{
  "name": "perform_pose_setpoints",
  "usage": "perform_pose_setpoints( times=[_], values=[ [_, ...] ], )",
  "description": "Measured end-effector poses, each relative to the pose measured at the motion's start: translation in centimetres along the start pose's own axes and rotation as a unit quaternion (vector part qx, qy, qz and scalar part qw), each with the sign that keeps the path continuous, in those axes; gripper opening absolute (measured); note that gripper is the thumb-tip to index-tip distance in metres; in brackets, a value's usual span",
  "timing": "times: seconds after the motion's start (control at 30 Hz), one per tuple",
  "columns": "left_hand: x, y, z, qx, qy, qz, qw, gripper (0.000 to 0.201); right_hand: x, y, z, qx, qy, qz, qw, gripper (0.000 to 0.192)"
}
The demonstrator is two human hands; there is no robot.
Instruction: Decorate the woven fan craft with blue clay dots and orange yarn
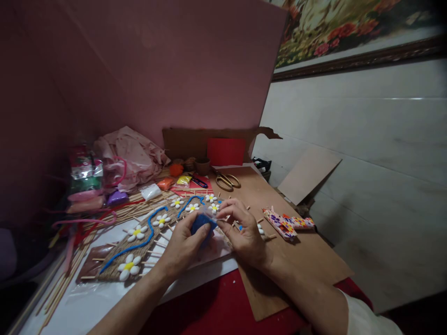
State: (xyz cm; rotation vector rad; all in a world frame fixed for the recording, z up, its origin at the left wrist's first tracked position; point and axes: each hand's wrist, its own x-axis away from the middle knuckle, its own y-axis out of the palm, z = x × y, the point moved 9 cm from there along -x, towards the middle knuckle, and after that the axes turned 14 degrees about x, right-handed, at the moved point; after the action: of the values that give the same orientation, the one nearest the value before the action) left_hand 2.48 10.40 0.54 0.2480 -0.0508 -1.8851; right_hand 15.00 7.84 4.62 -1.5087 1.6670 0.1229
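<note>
My left hand [183, 244] is closed around a small clear packet of blue modelling clay [201, 222], thumb lying across its front. The fingertips of my right hand [246, 235] pinch the packet's plastic edge from the right. Beneath both hands lies a curved, twine-woven piece [127, 243] with short wooden sticks poking from its edges. White daisies with yellow centres [128, 266] and a wavy blue clay strip [151, 228] decorate it. My hands cover part of its right side.
Bronze-handled scissors [226, 181] rest on a brown board [279, 279]. Patterned fabric [288, 224] lies right of my hands. Clay packets [165, 183], thin wooden sticks [131, 214] and a crumpled pink bag [131, 156] crowd the left and back. A red card [226, 151] leans behind.
</note>
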Motion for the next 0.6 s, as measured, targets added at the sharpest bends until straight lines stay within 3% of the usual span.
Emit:
perform_pose_setpoints(
  times=[0.33, 0.6],
  values=[
    [0.2, 0.2, -0.8, 0.056, -0.038, -0.010, 0.998, 0.025, -0.1, 1.8, 2.2, -0.117, 0.075, -0.075, 0.988, 0.001],
    [-0.1, -0.2, -1.6, 0.087, -0.042, -0.004, 0.995, 0.026, 0.5, 3.4, 3.4, -0.285, 0.184, -0.130, 0.932, 0.009]
  ],
)
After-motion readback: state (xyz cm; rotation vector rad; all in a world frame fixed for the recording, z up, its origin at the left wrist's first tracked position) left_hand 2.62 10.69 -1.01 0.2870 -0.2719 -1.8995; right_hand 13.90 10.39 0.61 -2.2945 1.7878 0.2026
